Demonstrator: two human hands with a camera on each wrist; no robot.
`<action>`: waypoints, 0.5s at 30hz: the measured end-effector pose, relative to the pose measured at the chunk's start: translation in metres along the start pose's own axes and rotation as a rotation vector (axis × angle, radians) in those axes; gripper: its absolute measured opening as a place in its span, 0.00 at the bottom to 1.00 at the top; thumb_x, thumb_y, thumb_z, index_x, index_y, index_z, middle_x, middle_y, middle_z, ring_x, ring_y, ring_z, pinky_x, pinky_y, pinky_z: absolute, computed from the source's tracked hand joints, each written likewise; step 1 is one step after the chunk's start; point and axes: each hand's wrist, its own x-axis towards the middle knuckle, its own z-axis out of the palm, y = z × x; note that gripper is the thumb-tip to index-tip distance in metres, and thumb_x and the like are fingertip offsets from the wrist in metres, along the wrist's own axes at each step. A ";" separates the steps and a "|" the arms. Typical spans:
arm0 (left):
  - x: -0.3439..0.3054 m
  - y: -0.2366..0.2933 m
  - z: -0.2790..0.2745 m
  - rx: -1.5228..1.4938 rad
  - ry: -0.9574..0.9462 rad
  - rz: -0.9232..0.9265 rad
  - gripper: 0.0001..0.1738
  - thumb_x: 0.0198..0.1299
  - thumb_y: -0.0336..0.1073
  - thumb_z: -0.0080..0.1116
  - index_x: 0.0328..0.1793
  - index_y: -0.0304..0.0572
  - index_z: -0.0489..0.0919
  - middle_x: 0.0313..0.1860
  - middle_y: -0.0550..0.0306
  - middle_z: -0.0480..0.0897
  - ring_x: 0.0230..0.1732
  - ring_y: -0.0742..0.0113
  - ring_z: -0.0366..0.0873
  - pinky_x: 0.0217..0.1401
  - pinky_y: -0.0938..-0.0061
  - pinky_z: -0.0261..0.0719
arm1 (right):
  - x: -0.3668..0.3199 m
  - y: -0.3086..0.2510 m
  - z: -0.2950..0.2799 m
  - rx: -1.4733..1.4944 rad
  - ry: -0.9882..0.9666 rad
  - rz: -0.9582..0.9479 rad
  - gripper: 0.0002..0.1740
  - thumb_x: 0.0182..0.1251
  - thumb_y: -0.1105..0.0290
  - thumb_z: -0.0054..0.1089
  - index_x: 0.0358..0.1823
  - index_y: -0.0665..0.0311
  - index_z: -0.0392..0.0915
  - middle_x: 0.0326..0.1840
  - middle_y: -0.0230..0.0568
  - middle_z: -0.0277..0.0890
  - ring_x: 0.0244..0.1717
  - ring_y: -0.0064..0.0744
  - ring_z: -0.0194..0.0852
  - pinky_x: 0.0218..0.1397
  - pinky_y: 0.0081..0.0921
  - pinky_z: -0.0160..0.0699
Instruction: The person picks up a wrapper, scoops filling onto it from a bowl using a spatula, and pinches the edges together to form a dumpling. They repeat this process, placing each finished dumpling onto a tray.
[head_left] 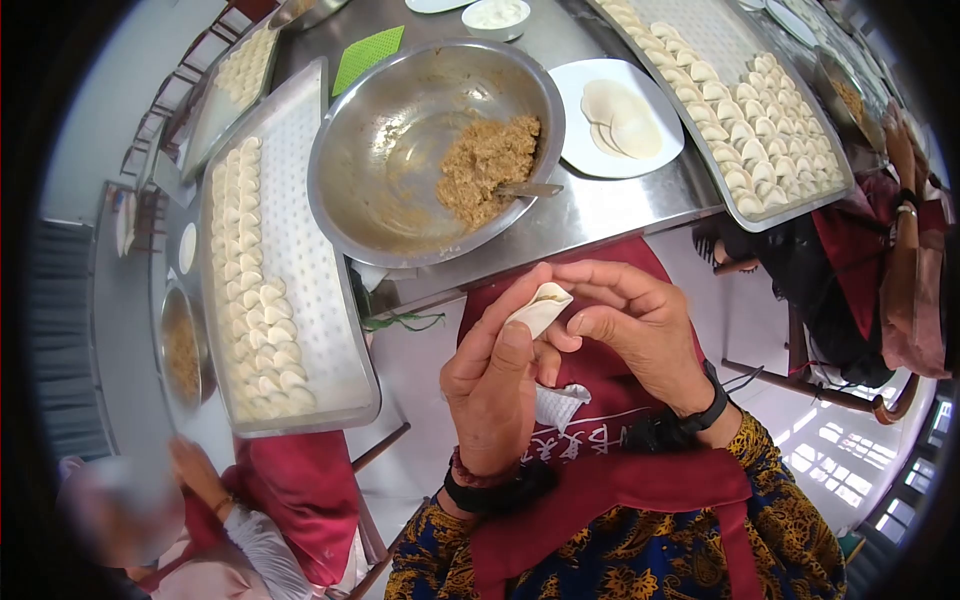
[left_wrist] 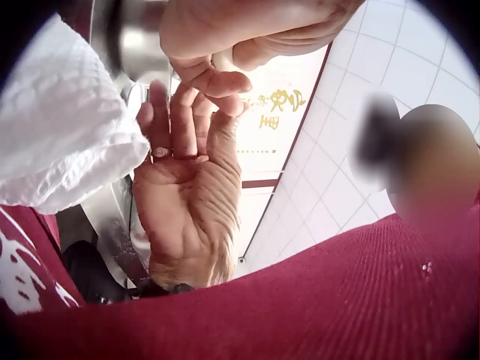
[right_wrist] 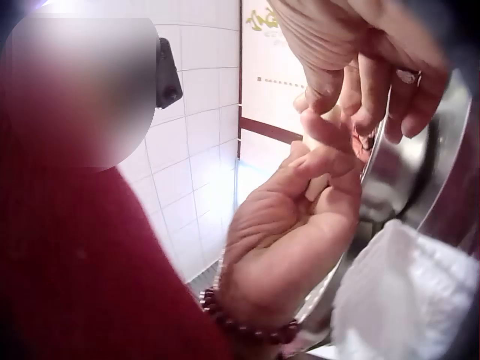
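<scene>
Over the apron, a folded white dumpling wrapper with some filling showing at its top end is between both hands. The left hand grips it, thumb along the near face and fingers behind. Fingertips of the right hand are at its upper right end, with the thumb close to the right edge. In the left wrist view the left hand is above the ringed right hand. The right wrist view has the right hand over the left hand, and the wrapper is mostly hidden by fingers.
A steel bowl of filling with a spoon stands ahead, beside a plate of round wrappers. Trays of dumplings lie left and right. White cloth hangs below the hands. Other people are at both sides.
</scene>
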 end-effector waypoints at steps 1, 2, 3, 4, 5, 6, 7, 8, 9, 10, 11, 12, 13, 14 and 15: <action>-0.001 -0.001 -0.002 0.003 -0.004 0.000 0.26 0.76 0.36 0.47 0.73 0.23 0.67 0.65 0.42 0.77 0.53 0.64 0.79 0.53 0.73 0.79 | -0.001 0.000 0.001 0.164 -0.020 0.117 0.19 0.67 0.82 0.61 0.59 0.75 0.77 0.51 0.47 0.84 0.51 0.29 0.83 0.54 0.23 0.82; -0.001 -0.003 -0.004 0.008 -0.013 0.003 0.27 0.76 0.37 0.48 0.73 0.24 0.67 0.67 0.42 0.76 0.56 0.64 0.78 0.56 0.72 0.78 | 0.001 0.000 -0.002 0.348 -0.168 0.188 0.18 0.70 0.80 0.58 0.60 0.78 0.75 0.41 0.45 0.83 0.41 0.32 0.84 0.46 0.25 0.84; -0.001 -0.004 -0.005 0.012 -0.021 0.007 0.28 0.76 0.39 0.48 0.73 0.24 0.66 0.69 0.43 0.74 0.58 0.64 0.78 0.60 0.72 0.77 | 0.002 -0.001 0.000 0.349 -0.166 0.183 0.18 0.70 0.80 0.58 0.60 0.78 0.75 0.41 0.45 0.83 0.41 0.32 0.84 0.46 0.25 0.84; -0.001 -0.004 -0.005 0.014 -0.026 0.007 0.28 0.76 0.39 0.48 0.73 0.24 0.66 0.69 0.43 0.74 0.58 0.64 0.78 0.60 0.72 0.77 | 0.002 -0.002 0.003 0.406 -0.157 0.210 0.18 0.71 0.79 0.58 0.60 0.79 0.75 0.38 0.44 0.82 0.37 0.32 0.83 0.43 0.26 0.84; -0.001 -0.005 -0.003 0.040 -0.012 0.050 0.28 0.76 0.39 0.48 0.73 0.24 0.66 0.69 0.43 0.74 0.59 0.64 0.77 0.60 0.72 0.76 | 0.002 -0.002 0.007 0.464 -0.149 0.237 0.18 0.71 0.78 0.58 0.60 0.79 0.75 0.34 0.42 0.81 0.33 0.32 0.82 0.40 0.26 0.84; -0.001 -0.005 -0.002 0.066 0.002 0.094 0.28 0.76 0.40 0.49 0.74 0.24 0.66 0.69 0.44 0.74 0.60 0.64 0.77 0.61 0.73 0.76 | 0.001 -0.002 0.008 0.464 -0.149 0.233 0.18 0.71 0.78 0.58 0.60 0.79 0.75 0.34 0.42 0.81 0.33 0.32 0.82 0.40 0.26 0.84; 0.000 -0.005 -0.002 0.067 -0.001 0.096 0.28 0.76 0.40 0.49 0.74 0.24 0.66 0.69 0.44 0.74 0.60 0.64 0.77 0.61 0.73 0.76 | 0.001 -0.001 0.010 0.499 -0.137 0.239 0.18 0.71 0.77 0.58 0.59 0.79 0.75 0.34 0.42 0.81 0.32 0.32 0.81 0.40 0.27 0.84; -0.001 -0.005 -0.002 0.083 -0.011 0.112 0.29 0.76 0.40 0.49 0.74 0.24 0.66 0.69 0.44 0.74 0.60 0.65 0.76 0.62 0.73 0.75 | 0.001 0.000 0.011 0.533 -0.126 0.245 0.17 0.72 0.77 0.58 0.59 0.79 0.76 0.33 0.42 0.80 0.32 0.32 0.81 0.39 0.27 0.84; -0.001 -0.005 -0.002 0.099 -0.020 0.127 0.29 0.76 0.40 0.48 0.74 0.24 0.66 0.69 0.44 0.74 0.60 0.65 0.76 0.63 0.73 0.74 | 0.001 0.000 0.012 0.533 -0.126 0.243 0.17 0.72 0.77 0.58 0.59 0.79 0.76 0.33 0.42 0.80 0.32 0.32 0.81 0.39 0.27 0.84; -0.001 -0.005 -0.003 0.100 -0.022 0.127 0.29 0.76 0.40 0.48 0.74 0.24 0.66 0.69 0.44 0.74 0.60 0.65 0.76 0.63 0.73 0.74 | 0.001 0.000 0.013 0.545 -0.114 0.251 0.16 0.72 0.77 0.58 0.57 0.78 0.77 0.32 0.42 0.80 0.31 0.31 0.80 0.38 0.27 0.84; -0.001 -0.005 -0.003 0.118 -0.032 0.141 0.28 0.76 0.40 0.48 0.74 0.24 0.66 0.69 0.45 0.74 0.61 0.65 0.75 0.63 0.72 0.74 | 0.000 0.000 0.014 0.558 -0.101 0.259 0.14 0.72 0.76 0.58 0.55 0.78 0.78 0.32 0.41 0.79 0.30 0.31 0.80 0.36 0.27 0.84; -0.002 -0.006 -0.002 0.136 -0.042 0.155 0.28 0.76 0.39 0.48 0.74 0.24 0.66 0.68 0.46 0.74 0.61 0.65 0.75 0.64 0.72 0.74 | 0.000 0.001 0.014 0.558 -0.099 0.258 0.14 0.72 0.76 0.58 0.55 0.78 0.78 0.32 0.41 0.79 0.30 0.31 0.80 0.36 0.27 0.84; -0.002 -0.007 -0.003 0.136 -0.044 0.153 0.28 0.76 0.39 0.48 0.74 0.24 0.66 0.68 0.46 0.74 0.61 0.65 0.75 0.64 0.72 0.74 | 0.001 0.003 0.015 0.550 -0.093 0.228 0.13 0.72 0.76 0.58 0.53 0.77 0.78 0.31 0.41 0.79 0.30 0.30 0.79 0.35 0.27 0.84; -0.002 -0.008 -0.003 0.097 -0.040 0.161 0.23 0.75 0.33 0.47 0.71 0.25 0.70 0.72 0.43 0.71 0.59 0.64 0.77 0.59 0.73 0.76 | 0.001 0.005 0.014 0.542 -0.088 0.200 0.11 0.73 0.75 0.59 0.51 0.76 0.79 0.30 0.40 0.78 0.29 0.30 0.79 0.33 0.27 0.85; -0.001 -0.009 -0.003 0.058 -0.035 0.169 0.19 0.75 0.27 0.46 0.68 0.26 0.73 0.75 0.39 0.67 0.57 0.63 0.78 0.54 0.74 0.79 | 0.002 0.006 0.014 0.542 -0.089 0.200 0.11 0.73 0.75 0.59 0.51 0.76 0.79 0.30 0.40 0.78 0.29 0.30 0.79 0.33 0.27 0.85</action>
